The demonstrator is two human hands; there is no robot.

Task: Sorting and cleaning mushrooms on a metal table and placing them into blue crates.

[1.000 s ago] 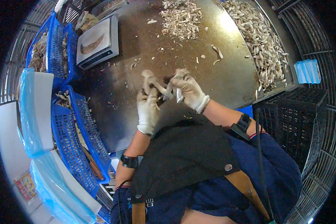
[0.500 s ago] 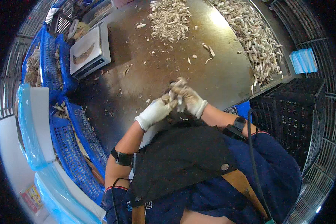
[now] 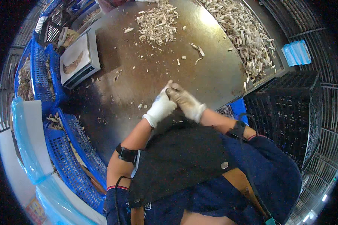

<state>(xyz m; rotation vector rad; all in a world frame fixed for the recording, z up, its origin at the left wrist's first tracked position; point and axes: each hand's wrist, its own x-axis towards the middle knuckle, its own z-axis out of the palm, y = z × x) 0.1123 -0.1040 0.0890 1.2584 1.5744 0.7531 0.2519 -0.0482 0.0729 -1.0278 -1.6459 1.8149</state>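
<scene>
Two gloved hands meet over the table point(image 3: 221, 75) near its front edge. I see my left hand point(image 3: 160, 108) and right hand point(image 3: 186, 103) pressed together, fingers curled around a small pale piece point(image 3: 170, 86) whose tip shows between them; how tightly each holds it, I cannot tell. Scraps point(image 3: 157, 22) lie heaped at the far side, a longer pile point(image 3: 244, 33) along the right. Left: a scale point(image 3: 79, 60) and blue crates point(image 3: 69, 150). Right: a black crate point(image 3: 289, 108).

We see a blue wrapped pack point(image 3: 296, 53) beyond the worktop's right edge and a red-and-yellow label point(image 3: 36, 212) at lower left.
</scene>
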